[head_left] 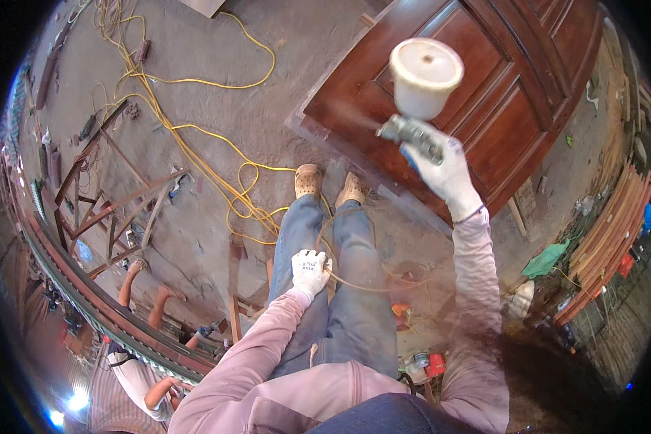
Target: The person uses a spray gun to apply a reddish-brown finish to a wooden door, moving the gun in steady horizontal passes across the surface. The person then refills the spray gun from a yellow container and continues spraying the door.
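My right hand [447,177], in a white glove, is wrapped round a metal spray gun [414,136] topped by a whitish paint cup [425,90]. A faint mist comes off the nozzle to the left, over the near corner of a glossy reddish-brown panelled wooden door [481,119]. The door lies flat at the upper right, and the gun is held above it without touching. By my thigh, my gloved left hand [311,273] is closed on a thin tan hose [369,290] that loops across my legs; its run to the gun is partly blurred.
Yellow hoses [188,150] snake over the floor left of my feet. A wooden frame [116,217] stands at the left, with another person [152,390] at lower left. Long wood strips [609,242] lie stacked at the right, near a green scrap [546,260]. A red container [435,365] sits near my right hip.
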Available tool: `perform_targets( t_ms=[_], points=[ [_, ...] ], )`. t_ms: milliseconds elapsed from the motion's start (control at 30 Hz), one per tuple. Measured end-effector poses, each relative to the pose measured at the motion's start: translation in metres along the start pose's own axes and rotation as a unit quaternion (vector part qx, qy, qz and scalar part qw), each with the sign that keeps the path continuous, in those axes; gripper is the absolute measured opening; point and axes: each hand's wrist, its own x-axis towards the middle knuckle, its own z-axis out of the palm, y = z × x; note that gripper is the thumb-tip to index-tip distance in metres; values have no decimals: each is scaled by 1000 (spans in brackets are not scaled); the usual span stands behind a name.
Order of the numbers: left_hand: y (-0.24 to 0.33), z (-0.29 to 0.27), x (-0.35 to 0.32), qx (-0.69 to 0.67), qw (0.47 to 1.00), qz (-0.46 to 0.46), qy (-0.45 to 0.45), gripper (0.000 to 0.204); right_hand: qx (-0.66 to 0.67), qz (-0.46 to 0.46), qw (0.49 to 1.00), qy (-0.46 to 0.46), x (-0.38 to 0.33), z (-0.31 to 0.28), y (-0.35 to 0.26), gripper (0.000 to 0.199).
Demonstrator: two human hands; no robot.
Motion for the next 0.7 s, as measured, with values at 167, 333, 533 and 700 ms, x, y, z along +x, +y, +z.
perform_targets(
  t_ms=[167, 333, 533, 700],
  points=[
    [-1, -9, 4, 21, 999, 49, 4, 17, 69, 54, 995, 47, -14, -2, -26, 40],
    [-9, -17, 18, 55, 988, 135, -39, 20, 25, -12, 953, 302, -44, -13, -32, 44],
    [1, -22, 35, 169, 946, 212, -176, 30, -9, 68, 945, 319, -214, -31, -72, 53],
    [54, -27, 25, 175, 884, 404, -156, 36, -34, 196, 893, 403, -393, -12, -104, 54]
  ],
)
